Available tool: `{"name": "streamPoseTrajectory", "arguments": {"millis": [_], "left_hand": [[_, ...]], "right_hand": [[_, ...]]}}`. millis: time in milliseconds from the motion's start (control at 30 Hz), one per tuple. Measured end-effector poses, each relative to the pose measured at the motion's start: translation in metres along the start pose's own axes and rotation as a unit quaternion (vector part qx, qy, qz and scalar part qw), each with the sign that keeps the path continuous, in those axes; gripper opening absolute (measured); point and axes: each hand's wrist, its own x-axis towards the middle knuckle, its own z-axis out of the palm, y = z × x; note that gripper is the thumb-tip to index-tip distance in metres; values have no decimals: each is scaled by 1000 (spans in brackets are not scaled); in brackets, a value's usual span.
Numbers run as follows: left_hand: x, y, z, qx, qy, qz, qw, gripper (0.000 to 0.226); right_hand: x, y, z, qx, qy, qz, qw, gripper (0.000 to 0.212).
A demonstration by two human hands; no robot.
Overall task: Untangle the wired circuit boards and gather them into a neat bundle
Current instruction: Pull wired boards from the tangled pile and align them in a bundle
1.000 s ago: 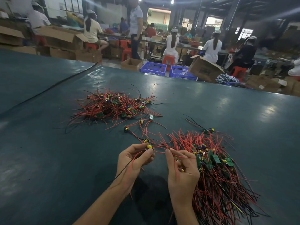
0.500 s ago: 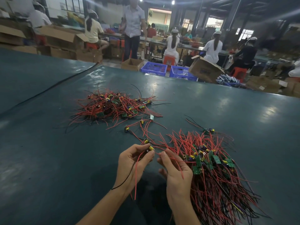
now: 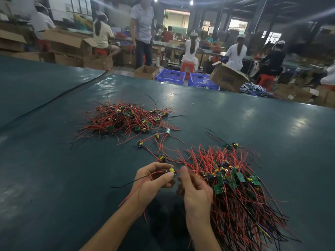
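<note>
The left hand point(image 3: 154, 180) is in the lower middle of the frame, just above the dark green tabletop point(image 3: 54, 178). Its thumb and fingers are bent and pinch a small board point(image 3: 171, 170) with a yellow part on it. A red wire and a black wire from this board run across the palm and hang out to the left.

The right hand point(image 3: 196, 192) is just beside the left one, almost touching it. Its fingers are bent and one finger points up. A thin red wire point(image 3: 192, 171) runs from the small board across these fingers. The hand is blurry, so I cannot tell if it pinches the wire or only touches it.

Right next to the right hand, in the lower right of the frame, lies the big bundle point(image 3: 241, 201) of green boards with long red and black wires. The boards sit near the top of the bundle and the wires spread down and to the right.

A messy pile point(image 3: 126, 118) of the same boards and wires lies in the middle left of the frame, well apart from the hands. A few loose boards point(image 3: 140, 143) lie between the pile and the hands. One more board point(image 3: 233, 144) lies alone above the big bundle.

Past the far edge of the tabletop are blue baskets point(image 3: 171, 76) and a brown box point(image 3: 226, 77)
</note>
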Motion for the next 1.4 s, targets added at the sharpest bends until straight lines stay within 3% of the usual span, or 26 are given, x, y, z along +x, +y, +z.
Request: {"name": "streamPoseTrajectory", "arguments": {"millis": [100, 300, 567, 700, 800, 900, 967, 1067, 1267, 1400], "left_hand": [[0, 0, -1, 7, -15, -10, 1000, 14], [0, 2, -4, -15, -60, -53, 997, 16], [4, 13, -10, 6, -80, -37, 996, 30], [3, 13, -11, -10, -76, -46, 996, 24], [1, 8, -7, -34, -59, -40, 997, 16], [2, 3, -4, -20, -45, -21, 999, 16], [1, 2, -4, 6, -52, -10, 999, 15], [1, 3, -6, 38, -77, 0, 996, 17], [1, 11, -3, 20, -81, -13, 996, 19], [2, 16, -8, 13, -76, -21, 997, 17]], "right_hand": [[-6, 0, 5, -27, -52, -14, 998, 17], [-1, -7, 6, 63, 20, 81, 995, 15], [17, -24, -18, 136, 98, 53, 984, 16], [21, -24, -25, 176, 126, 58, 974, 17], [20, -20, -21, 133, 136, 27, 981, 19], [13, -10, -11, 21, 100, 7, 995, 32], [5, -3, -2, -42, 31, -19, 998, 38], [-1, -2, 6, -61, -35, -17, 997, 28], [16, -16, -12, 42, 110, 19, 993, 23], [21, -28, -29, 138, 137, 32, 980, 19]]}}
